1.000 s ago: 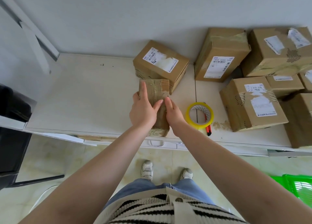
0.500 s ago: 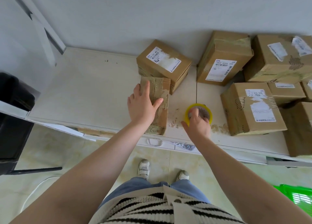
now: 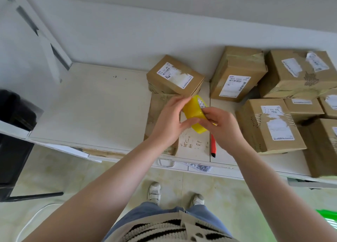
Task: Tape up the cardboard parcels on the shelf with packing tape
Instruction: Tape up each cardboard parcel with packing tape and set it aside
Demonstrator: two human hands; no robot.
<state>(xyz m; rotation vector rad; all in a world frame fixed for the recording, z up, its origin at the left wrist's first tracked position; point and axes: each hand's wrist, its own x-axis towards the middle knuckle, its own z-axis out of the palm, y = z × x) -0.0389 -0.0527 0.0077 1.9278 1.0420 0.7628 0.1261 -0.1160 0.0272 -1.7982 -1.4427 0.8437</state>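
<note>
With both the left hand (image 3: 170,121) and right hand (image 3: 219,125) gripping the tape roll (image 3: 195,115) above the flat parcel (image 3: 160,105) (lying unrestrained on the shelf (image 3: 94,110)), pulling tape could shift it.

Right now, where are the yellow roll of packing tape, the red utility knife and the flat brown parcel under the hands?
yellow roll of packing tape (image 3: 193,115), head view, outer band.
red utility knife (image 3: 213,147), head view, handle.
flat brown parcel (image 3: 157,107), head view, top face.

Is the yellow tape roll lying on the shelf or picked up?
Picked up: both the left hand and right hand hold the tape roll above the shelf.
</note>
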